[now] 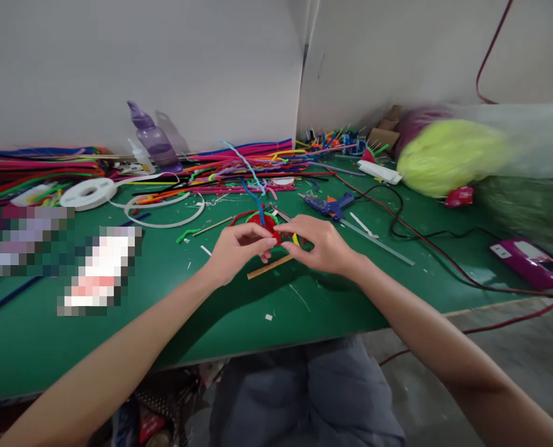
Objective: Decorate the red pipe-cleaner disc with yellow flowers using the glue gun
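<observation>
Craftwork (269,223), red, between left hand (232,249) and right hand (324,243)

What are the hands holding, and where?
Probably the red piece: the fingertips of the left hand and right hand meet at its near edge. The fingers hide the exact grip, so I can't be sure.

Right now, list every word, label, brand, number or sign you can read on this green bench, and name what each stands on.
None: no text is readable in this view.
White round plastic spool: any marks too small to read.
Blue glue gun: any marks too small to read.
Magenta plastic box with a pale panel: too blurred to read.
Translucent purple plastic bottle: no legible lettering.
</observation>
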The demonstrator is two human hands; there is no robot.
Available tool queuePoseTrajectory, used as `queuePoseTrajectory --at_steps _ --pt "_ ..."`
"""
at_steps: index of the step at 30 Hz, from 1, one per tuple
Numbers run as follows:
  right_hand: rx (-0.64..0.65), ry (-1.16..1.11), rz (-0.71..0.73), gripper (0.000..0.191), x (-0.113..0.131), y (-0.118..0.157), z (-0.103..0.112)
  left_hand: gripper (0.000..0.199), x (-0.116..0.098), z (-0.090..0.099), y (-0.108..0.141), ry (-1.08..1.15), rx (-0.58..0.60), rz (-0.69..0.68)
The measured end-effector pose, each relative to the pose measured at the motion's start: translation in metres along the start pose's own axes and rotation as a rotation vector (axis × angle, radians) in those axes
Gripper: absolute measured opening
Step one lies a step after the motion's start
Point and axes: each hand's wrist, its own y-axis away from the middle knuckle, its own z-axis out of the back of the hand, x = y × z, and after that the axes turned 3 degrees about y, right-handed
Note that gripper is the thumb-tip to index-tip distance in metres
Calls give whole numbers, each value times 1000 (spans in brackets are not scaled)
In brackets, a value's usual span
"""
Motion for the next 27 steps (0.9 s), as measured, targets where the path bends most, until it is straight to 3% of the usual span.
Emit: queuePoseTrajectory --at_steps 10,27 --pt "-22 -76 56 20 0 2 -11 17 -10 -1 3 -189 75 7" --pt "37 -178 79 15 0 2 -6 18 -5 4 -1 -226 201 74"
